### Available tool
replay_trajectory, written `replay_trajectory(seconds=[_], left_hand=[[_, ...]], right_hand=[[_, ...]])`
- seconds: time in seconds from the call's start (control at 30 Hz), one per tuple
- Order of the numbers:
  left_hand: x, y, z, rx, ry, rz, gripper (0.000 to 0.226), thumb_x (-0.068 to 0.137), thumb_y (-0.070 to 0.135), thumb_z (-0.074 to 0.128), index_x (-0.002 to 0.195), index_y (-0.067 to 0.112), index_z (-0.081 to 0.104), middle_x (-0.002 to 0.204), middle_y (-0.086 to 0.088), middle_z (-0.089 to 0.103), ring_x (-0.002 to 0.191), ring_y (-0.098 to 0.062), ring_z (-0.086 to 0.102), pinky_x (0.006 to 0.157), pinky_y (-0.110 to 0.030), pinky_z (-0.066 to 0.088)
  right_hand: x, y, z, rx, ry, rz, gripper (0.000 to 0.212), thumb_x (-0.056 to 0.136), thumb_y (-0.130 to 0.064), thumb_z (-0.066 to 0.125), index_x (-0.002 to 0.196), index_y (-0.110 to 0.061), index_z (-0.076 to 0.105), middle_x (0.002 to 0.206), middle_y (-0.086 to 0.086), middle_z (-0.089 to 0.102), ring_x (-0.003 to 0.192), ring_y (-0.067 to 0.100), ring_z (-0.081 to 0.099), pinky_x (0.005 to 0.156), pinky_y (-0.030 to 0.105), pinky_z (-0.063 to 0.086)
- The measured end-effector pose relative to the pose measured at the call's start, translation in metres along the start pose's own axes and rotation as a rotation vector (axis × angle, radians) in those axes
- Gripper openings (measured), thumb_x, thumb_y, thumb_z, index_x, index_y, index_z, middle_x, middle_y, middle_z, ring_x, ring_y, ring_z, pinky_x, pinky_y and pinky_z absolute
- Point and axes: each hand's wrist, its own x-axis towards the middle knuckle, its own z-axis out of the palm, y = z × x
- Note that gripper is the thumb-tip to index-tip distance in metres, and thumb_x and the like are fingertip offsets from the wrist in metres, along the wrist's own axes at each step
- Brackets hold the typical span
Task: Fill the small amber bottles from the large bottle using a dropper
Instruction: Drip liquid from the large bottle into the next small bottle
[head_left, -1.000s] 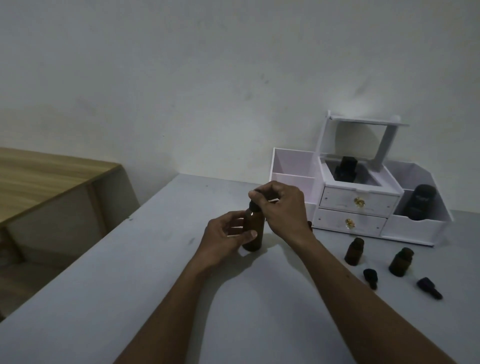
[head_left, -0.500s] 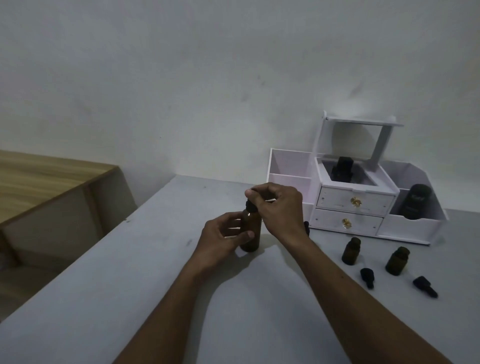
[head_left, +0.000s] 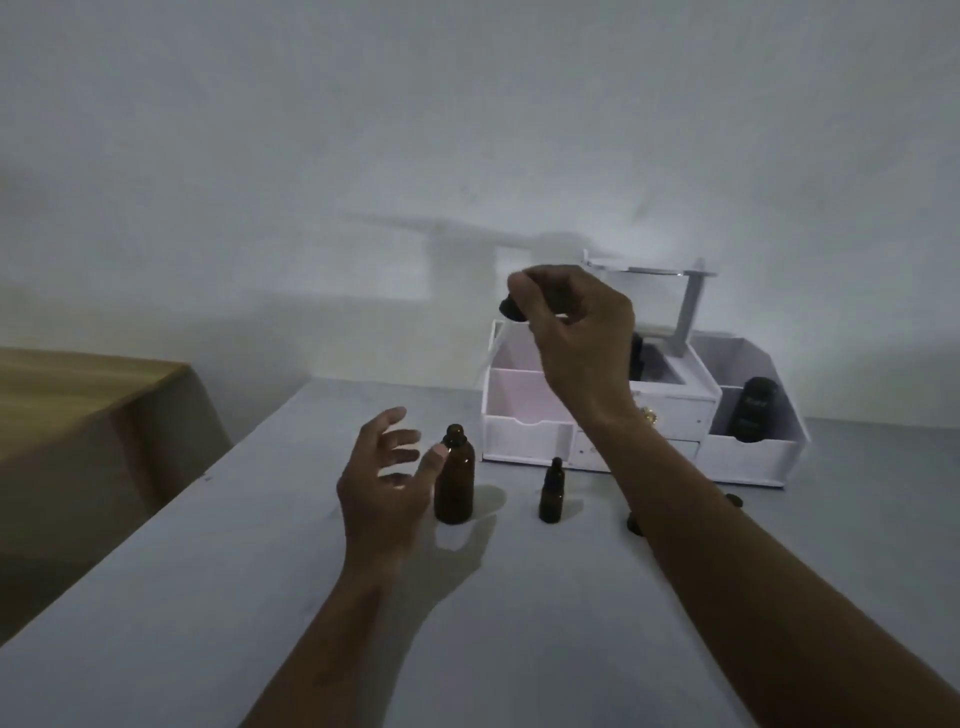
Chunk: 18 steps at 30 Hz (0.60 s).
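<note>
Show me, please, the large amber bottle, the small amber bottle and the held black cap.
large amber bottle (head_left: 455, 488): head view, body.
small amber bottle (head_left: 551, 500): head view, body.
held black cap (head_left: 509, 308): head view, exposed edge.

At frame centre, the tall amber glass bottle (head_left: 455, 480) looked glossy; the grey table (head_left: 218, 597) matt and smooth; the white plastic organiser (head_left: 524, 415) satiny.
</note>
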Motion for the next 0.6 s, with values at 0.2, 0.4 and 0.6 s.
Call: replay_trajectory(seconds=[0.2,0.4,0.6], left_hand=[[-0.037,0.036,0.031,-0.126,-0.116,0.011,0.013,0.082,0.013,0.073,0.086,0.026,0.071,0.077,0.01,0.071,0.073,-0.005,0.067,0.071,-0.023,0.056],[-0.07,0.051,0.09,-0.05,-0.522,-0.15,0.026,0.084,0.026,0.072,0.107,0.034,0.063,0.105,0.017,0.065,0.094,-0.002,0.062,0.064,-0.007,0.049],[-0.08,0.046,0.141,0.001,-0.566,-0.246,0.061,0.083,0.023,0.074,0.137,0.027,0.047,0.141,0.007,0.049,0.119,-0.009,0.051,0.083,-0.014,0.04]], right_hand=[[-0.003,0.01,-0.059,-0.004,0.117,0.016,0.009,0.09,-0.02,0.07,0.098,-0.016,0.072,0.08,-0.009,0.073,0.072,-0.001,0.072,0.068,0.013,0.055],[-0.022,0.053,-0.104,-0.22,0.133,0.055,0.017,0.089,-0.028,0.069,0.104,-0.02,0.072,0.082,-0.022,0.067,0.075,-0.014,0.065,0.07,0.004,0.05],[-0.036,0.083,-0.136,-0.249,0.142,0.117,0.018,0.089,-0.026,0.07,0.095,-0.01,0.075,0.078,-0.002,0.074,0.07,-0.003,0.07,0.067,0.005,0.05]])
